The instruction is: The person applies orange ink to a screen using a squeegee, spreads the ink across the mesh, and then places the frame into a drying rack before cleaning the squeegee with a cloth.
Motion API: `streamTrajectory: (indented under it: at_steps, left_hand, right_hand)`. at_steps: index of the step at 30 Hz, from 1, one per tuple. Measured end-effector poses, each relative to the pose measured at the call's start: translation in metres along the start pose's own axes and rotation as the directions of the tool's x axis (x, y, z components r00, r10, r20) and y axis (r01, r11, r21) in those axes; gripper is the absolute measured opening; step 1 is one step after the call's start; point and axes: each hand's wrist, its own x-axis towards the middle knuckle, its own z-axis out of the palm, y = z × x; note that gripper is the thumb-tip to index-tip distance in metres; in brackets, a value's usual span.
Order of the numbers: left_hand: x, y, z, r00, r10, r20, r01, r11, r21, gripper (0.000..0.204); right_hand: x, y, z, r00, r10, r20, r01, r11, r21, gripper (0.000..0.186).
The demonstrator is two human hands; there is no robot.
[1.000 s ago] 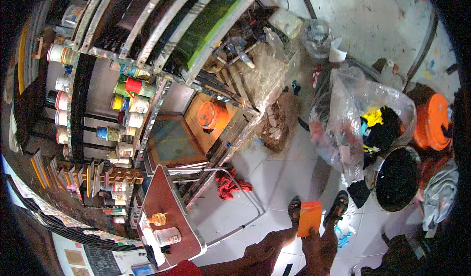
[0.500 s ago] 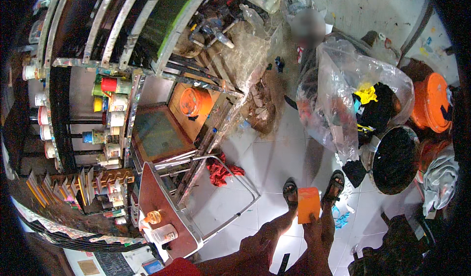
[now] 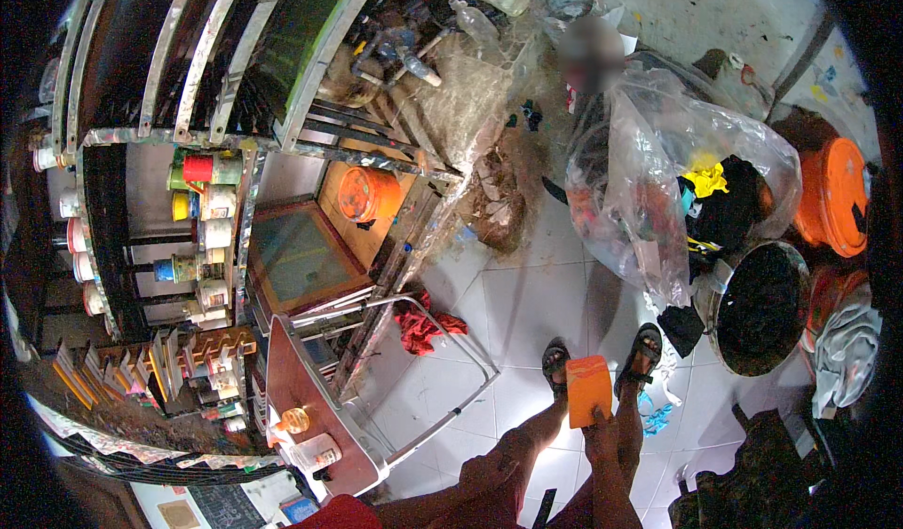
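My right hand (image 3: 602,429) grips the lower edge of a flat orange rectangular piece (image 3: 590,390), thumb and fingers closed on it. The piece is held up between my two sandalled feet as seen from above, its broad face toward me; its exact kind does not show. My left hand (image 3: 487,473) rests by my left knee, dim against the leg, and its fingers cannot be made out. Left of it stands a brown-topped table (image 3: 329,416) with a white-labelled clear container (image 3: 315,452) and a small orange-tinted jar (image 3: 293,421).
A large clear plastic bag (image 3: 630,190) of dark and yellow cloth lies ahead right, beside a round bin (image 3: 760,308) with black contents and an orange bucket (image 3: 832,198). Paint-pot shelves (image 3: 99,139) fill the left. A red cloth (image 3: 425,322) lies on the tiles.
The orange piece has shifted slightly left and tilted a little in my right hand. My left hand stays by the knee. The whole view has turned slightly.
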Motion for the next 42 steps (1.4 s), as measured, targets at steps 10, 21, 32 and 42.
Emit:
streamTrajectory:
  at_steps: [10,21,32,42]
  left_hand:
    - [-0.001,0.001,-0.002,0.999,0.042,0.003,-0.042,0.999,-0.017,0.057]
    - [-0.018,-0.008,-0.014,0.975,0.209,-0.074,-0.212,0.977,-0.033,0.055]
    - [-0.004,-0.07,0.023,0.803,0.576,-0.153,-0.565,0.817,0.111,0.054]
    - [-0.036,-0.054,-0.004,0.802,0.576,-0.158,-0.561,0.817,0.131,0.043]
  right_hand:
    - [-0.007,-0.013,0.008,0.996,-0.087,0.011,0.088,0.989,-0.121,0.065]
    - [-0.022,-0.006,-0.072,0.981,0.172,-0.095,-0.166,0.984,0.062,0.054]
    - [-0.038,0.006,-0.075,0.99,0.125,0.058,-0.138,0.922,0.362,0.052]
    - [-0.065,-0.033,-0.04,0.982,0.177,-0.059,-0.174,0.983,0.058,0.053]
